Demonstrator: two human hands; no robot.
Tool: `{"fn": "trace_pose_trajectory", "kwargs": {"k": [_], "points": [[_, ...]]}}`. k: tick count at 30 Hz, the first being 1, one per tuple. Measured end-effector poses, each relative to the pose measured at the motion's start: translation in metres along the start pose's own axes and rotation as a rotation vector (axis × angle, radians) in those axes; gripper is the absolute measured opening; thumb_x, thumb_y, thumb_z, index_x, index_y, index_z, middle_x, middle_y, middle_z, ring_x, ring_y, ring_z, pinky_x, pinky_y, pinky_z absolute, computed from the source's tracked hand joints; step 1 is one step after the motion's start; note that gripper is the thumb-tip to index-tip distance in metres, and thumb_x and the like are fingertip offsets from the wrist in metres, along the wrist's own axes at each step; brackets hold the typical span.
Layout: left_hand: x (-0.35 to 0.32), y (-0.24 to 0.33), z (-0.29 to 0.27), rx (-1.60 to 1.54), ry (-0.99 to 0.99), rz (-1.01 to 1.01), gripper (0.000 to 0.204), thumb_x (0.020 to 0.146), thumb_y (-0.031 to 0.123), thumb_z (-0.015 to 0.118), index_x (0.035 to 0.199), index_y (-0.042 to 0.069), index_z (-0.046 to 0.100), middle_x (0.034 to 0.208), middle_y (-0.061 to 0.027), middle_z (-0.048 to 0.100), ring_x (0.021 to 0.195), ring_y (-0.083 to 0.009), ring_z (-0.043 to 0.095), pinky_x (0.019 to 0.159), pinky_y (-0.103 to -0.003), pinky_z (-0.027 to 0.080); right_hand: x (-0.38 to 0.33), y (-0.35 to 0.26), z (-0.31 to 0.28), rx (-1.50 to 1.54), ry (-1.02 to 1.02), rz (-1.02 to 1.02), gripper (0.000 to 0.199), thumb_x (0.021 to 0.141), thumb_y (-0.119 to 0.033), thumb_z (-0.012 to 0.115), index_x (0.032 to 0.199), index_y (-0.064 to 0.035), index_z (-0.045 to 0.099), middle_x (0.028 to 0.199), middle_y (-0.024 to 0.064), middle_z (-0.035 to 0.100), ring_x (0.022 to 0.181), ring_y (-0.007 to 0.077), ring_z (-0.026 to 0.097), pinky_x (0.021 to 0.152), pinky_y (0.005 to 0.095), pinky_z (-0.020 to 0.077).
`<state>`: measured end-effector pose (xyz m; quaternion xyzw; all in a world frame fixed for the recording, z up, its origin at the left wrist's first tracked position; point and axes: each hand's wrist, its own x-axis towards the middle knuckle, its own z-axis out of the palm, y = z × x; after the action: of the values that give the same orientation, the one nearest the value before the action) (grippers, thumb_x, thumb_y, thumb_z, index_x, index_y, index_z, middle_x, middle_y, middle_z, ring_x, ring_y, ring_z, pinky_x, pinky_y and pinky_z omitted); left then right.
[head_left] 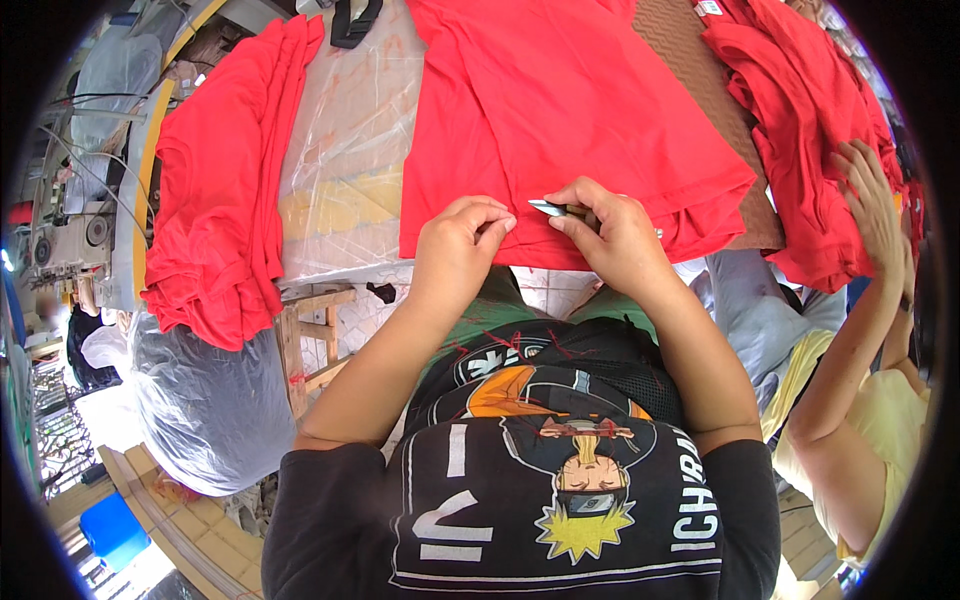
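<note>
Plastic-topped table under red fabric, big sack nearby.

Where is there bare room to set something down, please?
Free: plastic-covered tabletop between the left red pile and middle red cloth; narrower brown strip between that cloth and the right red pile. Crowded: the cloth's near edge, around left hand and right hand.

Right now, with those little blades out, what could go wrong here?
The right hand holds snips with the tips pointing toward the left hand, so a slip could nick a finger. The blades are also right over the red cloth, and a stray cut might mark it. The left pile seems to hang past the table's near edge, so it could slide off.
</note>
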<state>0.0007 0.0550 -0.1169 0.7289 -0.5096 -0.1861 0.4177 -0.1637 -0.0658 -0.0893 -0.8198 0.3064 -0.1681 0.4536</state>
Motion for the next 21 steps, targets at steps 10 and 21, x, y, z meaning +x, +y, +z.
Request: {"fn": "trace_pose_trajectory", "kwargs": {"k": [10,21], "points": [[0.006,0.003,-0.013,-0.166,-0.179,-0.206,0.017,0.093,0.011,0.062,0.106,0.0,0.065,0.087,-0.0073,0.069,0.082,-0.0103,0.064,0.075,-0.025,0.051,0.0,0.006,0.003,-0.044,-0.037,-0.186,0.018,0.082,-0.008,0.068,0.099,-0.0033,0.063,0.091,0.0153,0.066,0.082,0.0334,0.065,0.068,0.0392,0.0508],[0.011,0.003,-0.013,0.012,-0.184,-0.024,0.017,0.087,0.009,0.068,0.101,-0.001,0.066,0.094,-0.0097,0.067,0.08,-0.0141,0.064,0.072,-0.027,0.051,0.002,-0.003,0.007,-0.031,-0.012,-0.171,0.016,0.081,-0.006,0.067,0.097,-0.0035,0.063,0.091,0.0153,0.066,0.083,0.0324,0.066,0.069,0.0389,0.0513]]}}
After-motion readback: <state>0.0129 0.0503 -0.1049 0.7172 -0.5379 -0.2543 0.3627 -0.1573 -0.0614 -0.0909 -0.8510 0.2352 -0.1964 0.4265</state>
